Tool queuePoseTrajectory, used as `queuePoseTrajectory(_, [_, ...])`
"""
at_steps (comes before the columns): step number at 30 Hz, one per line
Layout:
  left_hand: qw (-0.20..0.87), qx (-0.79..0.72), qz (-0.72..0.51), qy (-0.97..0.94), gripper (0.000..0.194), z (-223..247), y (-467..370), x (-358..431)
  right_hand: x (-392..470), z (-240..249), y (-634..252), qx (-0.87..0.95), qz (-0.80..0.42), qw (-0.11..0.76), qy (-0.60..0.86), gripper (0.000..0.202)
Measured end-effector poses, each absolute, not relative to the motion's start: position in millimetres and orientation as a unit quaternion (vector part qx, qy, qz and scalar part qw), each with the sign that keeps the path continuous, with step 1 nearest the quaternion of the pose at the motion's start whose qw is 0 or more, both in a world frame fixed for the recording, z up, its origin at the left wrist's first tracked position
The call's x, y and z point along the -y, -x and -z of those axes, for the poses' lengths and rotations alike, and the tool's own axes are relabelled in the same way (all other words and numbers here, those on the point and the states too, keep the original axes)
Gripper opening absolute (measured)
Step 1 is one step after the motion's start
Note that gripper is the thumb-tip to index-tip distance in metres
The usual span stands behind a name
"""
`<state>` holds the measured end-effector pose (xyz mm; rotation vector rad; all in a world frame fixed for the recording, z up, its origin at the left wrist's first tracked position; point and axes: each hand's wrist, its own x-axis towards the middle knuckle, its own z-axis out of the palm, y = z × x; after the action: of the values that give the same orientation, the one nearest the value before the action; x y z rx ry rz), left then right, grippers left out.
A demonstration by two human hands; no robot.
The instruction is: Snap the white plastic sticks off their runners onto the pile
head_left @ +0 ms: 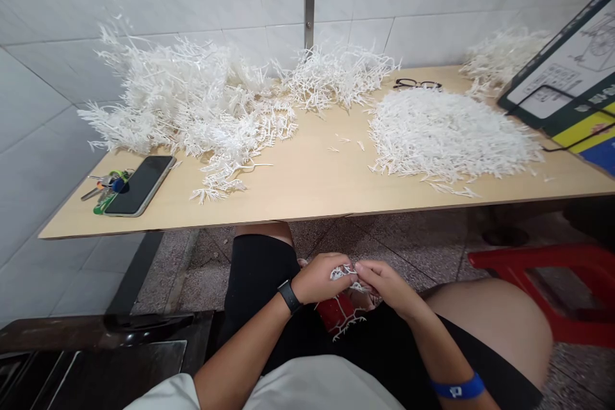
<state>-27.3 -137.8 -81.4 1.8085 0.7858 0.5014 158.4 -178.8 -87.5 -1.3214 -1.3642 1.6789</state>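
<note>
My left hand [323, 277], with a black watch on its wrist, is closed round a small bunch of white branched plastic pieces [343, 273] above my lap. Close against it is my right hand [384, 280], its thumb and fingers pinched at the bunch's right side. A white branched strand [346, 319] hangs below the hands in front of something red [330, 314]. On the table [307, 186] lie a large tangled heap of white branches [182, 96], a smaller heap [336, 73] and a flat pile of short white pieces [446, 131].
A phone [140, 186] and keys [108, 184] lie on the table's left. Glasses [417, 84] rest behind the flat pile. At right are a printed box [567, 70] and another white heap [504, 54]. A red stool [552, 262] stands below; the table's front edge is beyond my hands.
</note>
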Motion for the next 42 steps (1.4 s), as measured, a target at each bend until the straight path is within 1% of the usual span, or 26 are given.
queuePoseTrajectory(2, [0.557, -0.304, -0.196, -0.747, 0.027, 84.1, 26.8, 137.3, 180.4, 89.7, -157.5, 0.502, -0.642, 0.301, 0.496, 0.052])
queuePoseTrajectory(4, [0.638, -0.274, -0.178, -0.697, 0.035, 86.9, 25.8, 138.3, 183.6, 91.2, -157.1, 0.488, -0.679, 0.288, 0.467, 0.053])
queuePoseTrajectory(7, [0.793, -0.242, -0.18, -0.529, 0.042, 90.6, 21.7, 143.9, 187.9, 91.4, -156.9, 0.464, -0.743, 0.286, 0.388, 0.054])
queuePoseTrajectory(10, [0.89, -0.214, -0.25, -0.315, 0.039, 90.4, 16.8, 148.8, 189.5, 90.1, -155.6, 0.443, -0.765, 0.337, 0.324, 0.054])
queuePoseTrajectory(13, [0.91, -0.175, -0.339, -0.165, 0.035, 85.4, 16.0, 145.6, 191.3, 86.9, -153.3, 0.421, -0.754, 0.408, 0.296, 0.05])
queuePoseTrajectory(15, [0.902, -0.168, -0.377, -0.13, 0.033, 83.0, 17.8, 140.6, 192.7, 80.2, -152.9, 0.416, -0.737, 0.434, 0.31, 0.045])
queuePoseTrajectory(17, [0.889, -0.189, -0.394, -0.139, 0.031, 83.8, 19.7, 136.8, 190.5, 65.9, -155.4, 0.442, -0.704, 0.439, 0.341, 0.04])
queuePoseTrajectory(19, [0.874, -0.228, -0.397, -0.162, 0.03, 87.6, 20.3, 135.7, 180.0, 42.7, -162.0, 0.507, -0.639, 0.434, 0.381, 0.035])
queuePoseTrajectory(20, [0.866, -0.248, -0.397, -0.175, 0.03, 89.8, 20.1, 136.2, 170.9, 28.5, -166.4, 0.548, -0.588, 0.434, 0.408, 0.034])
queuePoseTrajectory(22, [0.853, -0.278, -0.392, -0.204, 0.031, 93.3, 18.7, 138.0, 147.4, -1.1, -176.0, 0.61, -0.442, 0.454, 0.477, 0.029])
queuePoseTrajectory(24, [0.839, -0.299, -0.387, -0.239, 0.032, 94.4, 17.1, 140.0, 124.0, -26.4, -182.6, 0.629, -0.265, 0.479, 0.552, 0.016])
queuePoseTrajectory(25, [0.832, -0.31, -0.384, -0.254, 0.033, 94.2, 16.6, 140.6, 115.7, -35.4, -183.5, 0.633, -0.183, 0.481, 0.578, 0.015])
queuePoseTrajectory(26, [0.824, -0.321, -0.383, -0.266, 0.034, 93.7, 16.3, 141.0, 111.1, -41.3, -182.3, 0.63, -0.113, 0.481, 0.599, 0.018])
queuePoseTrajectory(27, [0.816, -0.332, -0.385, -0.275, 0.035, 93.1, 16.3, 141.2, 110.6, -43.7, -178.9, 0.627, -0.064, 0.479, 0.611, 0.02])
queuePoseTrajectory(28, [0.809, -0.342, -0.388, -0.281, 0.036, 92.7, 16.6, 141.2, 114.2, -42.7, -173.5, 0.629, -0.04, 0.474, 0.615, 0.018])
queuePoseTrajectory(30, [0.798, -0.355, -0.389, -0.294, 0.037, 92.5, 17.7, 140.7, 130.2, -30.8, -158.9, 0.655, -0.065, 0.442, 0.61, 0.013])
queuePoseTrajectory(33, [0.785, -0.363, -0.376, -0.331, 0.037, 93.1, 19.9, 138.7, 159.2, 2.9, -137.3, 0.726, -0.162, 0.341, 0.575, 0.018])
queuePoseTrajectory(35, [0.76, -0.372, -0.373, -0.381, 0.037, 93.0, 21.8, 136.8, 171.7, 26.9, -128.2, 0.742, -0.187, 0.299, 0.57, 0.021])
queuePoseTrajectory(38, [0.704, -0.383, -0.37, -0.471, 0.036, 91.5, 25.8, 133.7, 178.0, 53.5, -123.2, 0.729, -0.227, 0.267, 0.588, 0.023])
queuePoseTrajectory(40, [0.689, -0.381, -0.355, -0.504, 0.036, 90.0, 28.6, 132.2, 178.6, 62.8, -123.0, 0.719, -0.305, 0.257, 0.569, 0.024])
queuePoseTrajectory(42, [0.699, -0.371, -0.34, -0.508, 0.036, 88.7, 30.4, 131.8, 179.9, 66.9, -122.6, 0.701, -0.397, 0.268, 0.529, 0.03])
